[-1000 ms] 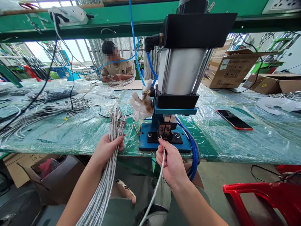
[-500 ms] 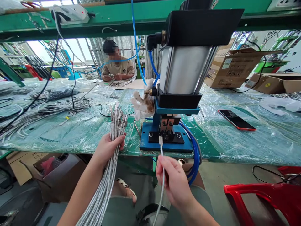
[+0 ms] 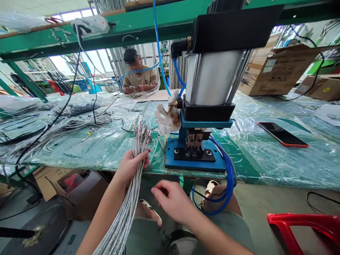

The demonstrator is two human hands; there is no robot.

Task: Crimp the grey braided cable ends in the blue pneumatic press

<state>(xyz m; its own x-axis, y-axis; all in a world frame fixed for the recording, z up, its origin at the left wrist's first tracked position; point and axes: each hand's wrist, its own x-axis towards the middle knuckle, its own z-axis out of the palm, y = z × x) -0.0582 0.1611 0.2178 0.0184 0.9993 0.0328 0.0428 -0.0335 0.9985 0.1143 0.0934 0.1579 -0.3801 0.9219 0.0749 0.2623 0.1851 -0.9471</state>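
My left hand is wrapped round a thick bundle of silvery braided cables, whose metal-tipped ends point up above the fist. The cables hang down over my lap. My right hand is below the table edge, right of the bundle, with its fingers curled and the thumb apart from them; no cable shows in it. Beyond it stands a pneumatic press on a blue base, with nothing seen in its black jaw block.
A red-edged phone lies on the film-covered table. More cables lie at left. Blue hoses loop off the front edge. A red stool is at lower right. Across the table sits a person.
My right hand has moved left and down from the press, and the single cable it held at the jaws is gone from there. The view has shifted slightly; my left hand still grips the bundle.
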